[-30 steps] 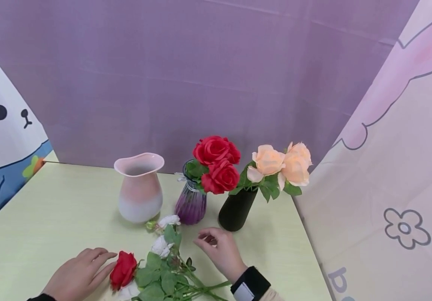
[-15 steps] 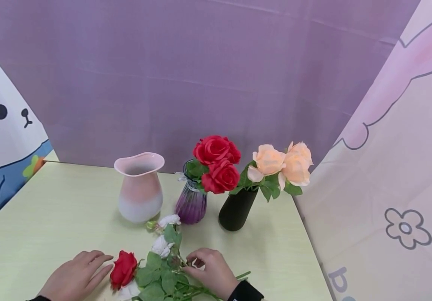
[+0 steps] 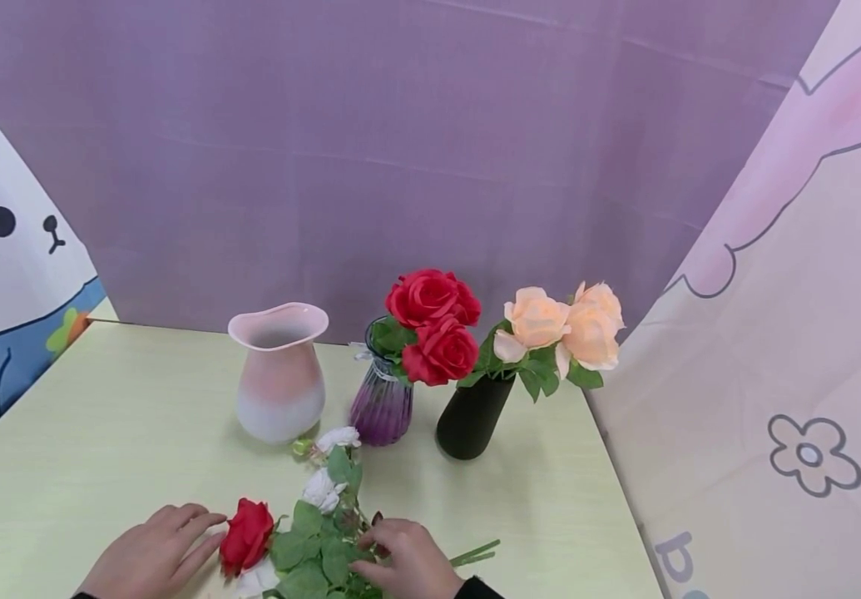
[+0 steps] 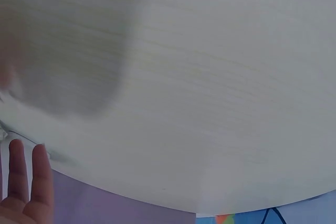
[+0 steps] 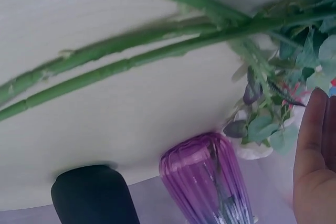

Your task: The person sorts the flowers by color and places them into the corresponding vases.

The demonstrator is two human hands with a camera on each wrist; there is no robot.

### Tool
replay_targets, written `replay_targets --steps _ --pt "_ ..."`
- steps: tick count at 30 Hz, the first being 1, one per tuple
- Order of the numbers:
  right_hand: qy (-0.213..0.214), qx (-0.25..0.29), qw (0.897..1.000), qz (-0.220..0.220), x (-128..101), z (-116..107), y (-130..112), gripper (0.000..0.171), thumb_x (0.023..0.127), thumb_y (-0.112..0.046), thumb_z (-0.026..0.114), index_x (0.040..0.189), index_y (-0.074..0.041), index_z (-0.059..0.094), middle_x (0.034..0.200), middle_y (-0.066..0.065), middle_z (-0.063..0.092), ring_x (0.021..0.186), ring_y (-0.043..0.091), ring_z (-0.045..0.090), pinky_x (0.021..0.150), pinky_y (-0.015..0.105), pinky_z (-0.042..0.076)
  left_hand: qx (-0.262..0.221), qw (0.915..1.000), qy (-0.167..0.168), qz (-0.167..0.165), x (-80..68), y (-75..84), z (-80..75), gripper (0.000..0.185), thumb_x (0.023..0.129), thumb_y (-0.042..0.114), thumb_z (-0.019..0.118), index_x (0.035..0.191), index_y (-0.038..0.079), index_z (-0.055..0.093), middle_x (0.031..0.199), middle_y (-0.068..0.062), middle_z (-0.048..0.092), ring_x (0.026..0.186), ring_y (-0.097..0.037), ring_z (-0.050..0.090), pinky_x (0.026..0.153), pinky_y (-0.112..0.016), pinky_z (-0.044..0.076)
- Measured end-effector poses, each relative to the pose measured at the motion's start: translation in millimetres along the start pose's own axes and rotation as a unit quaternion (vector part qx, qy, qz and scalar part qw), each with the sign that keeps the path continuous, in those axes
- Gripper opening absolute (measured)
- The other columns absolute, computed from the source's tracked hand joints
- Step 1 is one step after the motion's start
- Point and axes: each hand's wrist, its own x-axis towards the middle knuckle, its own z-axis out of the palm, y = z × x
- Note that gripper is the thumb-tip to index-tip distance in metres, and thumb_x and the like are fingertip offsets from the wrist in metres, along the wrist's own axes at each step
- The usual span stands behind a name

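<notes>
A loose red rose (image 3: 245,537) lies near the front edge of the table, beside white flowers (image 3: 323,489) with green leaves and long stems (image 3: 475,551). My left hand (image 3: 156,553) rests flat on the table, fingers straight, tips just left of the red rose; the left wrist view shows two straight fingers (image 4: 31,177). My right hand (image 3: 403,561) lies over the leafy stems, fingers reaching left into the leaves. The right wrist view shows a straight finger (image 5: 315,150) beside the leaves and stems (image 5: 131,61) lying on the table.
Behind the loose flowers stand an empty pink-white vase (image 3: 280,374), a purple glass vase (image 3: 381,408) with red roses (image 3: 433,324), and a black vase (image 3: 471,416) with peach roses (image 3: 565,329). Cloth backdrops close in the pale green table (image 3: 101,416) behind and on both sides.
My right hand has come back from in front of the black vase, leftward and toward me, onto the leafy stems. The left hand has barely moved.
</notes>
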Motion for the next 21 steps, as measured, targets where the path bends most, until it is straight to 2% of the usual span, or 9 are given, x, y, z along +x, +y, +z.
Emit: replay_targets --steps 4,6,9,13,17,21 --pt "-0.024 -0.013 1.0 -0.009 -2 19 7 0.024 0.089 -0.067 0.057 0.109 -0.054 0.059 0.099 -0.031 0.059 0.082 -0.016 0.054 0.064 0.012 0.047 -0.006 0.9999 -0.009 -0.003 -3.1 2.5 -1.7 0.061 0.093 0.067 0.047 0.124 0.019 0.067 0.117 -0.001 0.065 0.104 -0.022 0.059 0.088 -0.05 0.057" --pt "-0.029 -0.027 0.999 -0.026 -3 28 10 0.024 0.09 -0.067 0.055 0.11 -0.054 0.059 0.102 -0.03 0.06 0.088 -0.015 0.054 0.069 0.013 0.049 -0.009 0.9999 -0.013 -0.003 -4.8 3.7 -2.3 0.061 0.093 0.067 0.047 0.124 0.018 0.067 0.116 -0.002 0.065 0.103 -0.022 0.059 0.087 -0.05 0.057" --pt "-0.027 -0.054 0.995 -0.079 -3 40 15 0.024 0.093 -0.064 0.054 0.112 -0.051 0.062 0.104 -0.029 0.063 0.094 -0.012 0.056 0.076 0.015 0.05 -0.016 0.9997 -0.019 -0.005 -6.5 5.0 -2.7 0.059 0.093 0.065 0.05 0.124 0.018 0.066 0.115 -0.001 0.065 0.101 -0.022 0.059 0.086 -0.049 0.058" --pt "-0.03 -0.096 0.985 -0.141 -5 52 20 0.026 0.095 -0.06 0.053 0.116 -0.047 0.064 0.105 -0.027 0.063 0.101 -0.007 0.057 0.085 0.018 0.05 -0.021 0.9994 -0.025 -0.008 -7.1 5.8 -2.1 0.06 0.094 0.065 0.048 0.124 0.017 0.066 0.114 -0.001 0.065 0.101 -0.021 0.059 0.085 -0.048 0.058" --pt "-0.052 -0.166 0.972 -0.159 -10 71 28 0.033 0.096 -0.064 0.046 0.119 -0.047 0.063 0.106 -0.023 0.06 0.1 -0.001 0.054 0.083 0.019 0.048 -0.022 0.9994 -0.025 -0.008 -7.6 6.0 -1.8 0.062 0.094 0.067 0.046 0.124 0.017 0.066 0.114 0.0 0.064 0.101 -0.021 0.059 0.086 -0.048 0.058" --pt "-0.077 -0.22 0.959 -0.16 -15 96 34 0.036 0.097 -0.067 0.036 0.117 -0.051 0.061 0.105 -0.019 0.055 0.093 0.002 0.047 0.069 0.021 0.042 -0.024 0.9993 -0.026 -0.01 -7.5 6.4 -1.9 0.061 0.094 0.066 0.046 0.124 0.017 0.066 0.115 0.0 0.064 0.102 -0.021 0.058 0.086 -0.047 0.058"
